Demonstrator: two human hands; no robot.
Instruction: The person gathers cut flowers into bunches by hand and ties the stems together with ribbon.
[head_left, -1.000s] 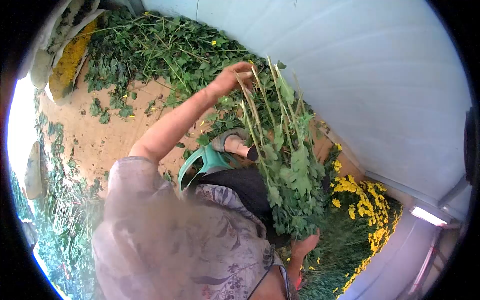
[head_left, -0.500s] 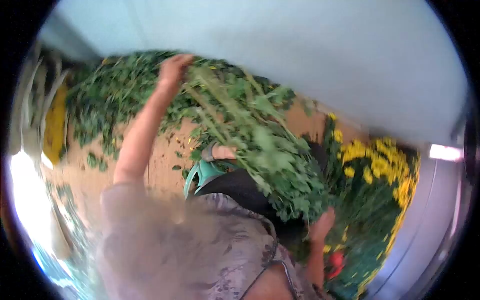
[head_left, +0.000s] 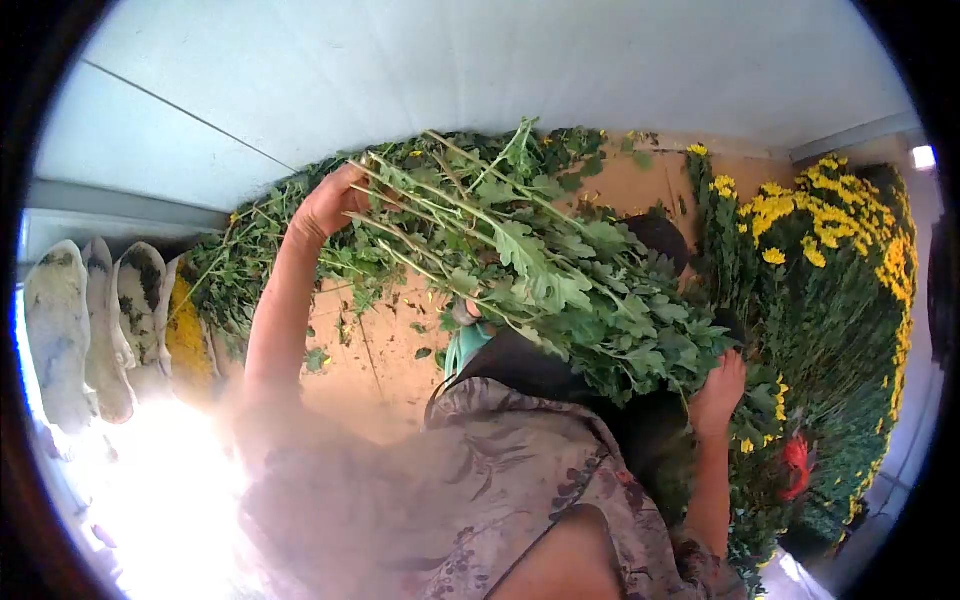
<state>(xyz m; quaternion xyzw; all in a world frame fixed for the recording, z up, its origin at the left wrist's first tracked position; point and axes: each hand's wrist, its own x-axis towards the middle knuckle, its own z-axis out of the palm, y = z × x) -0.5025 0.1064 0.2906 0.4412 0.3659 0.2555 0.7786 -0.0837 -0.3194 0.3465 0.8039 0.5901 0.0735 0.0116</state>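
Many yellow flowers (head_left: 838, 208) beside leafy stems (head_left: 545, 265), wall (head_left: 450, 60) beyond

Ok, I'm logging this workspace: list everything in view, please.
Leafy cut-stem bunch: one, green, centre.
Yellow-flowered leafy stems: uncounted, yellow and green, right side.
Crumpled thing: one, red, among those stems.
Smooth panelled wall: one, pale grey, top.
Loose leafy heap: one, green, along the wall.
Long rounded shapes: four, three greyish, one yellow, far left.
Plastic-looking stool: one, teal, centre, partly hidden.
Flat floor: one, brown, centre.
Floral shirt: one, greyish, bottom centre.
Trousers: one pair, black, centre.
Left hand: one, bare, at bunch's left end.
Right hand: one, bare, at bunch's right end.
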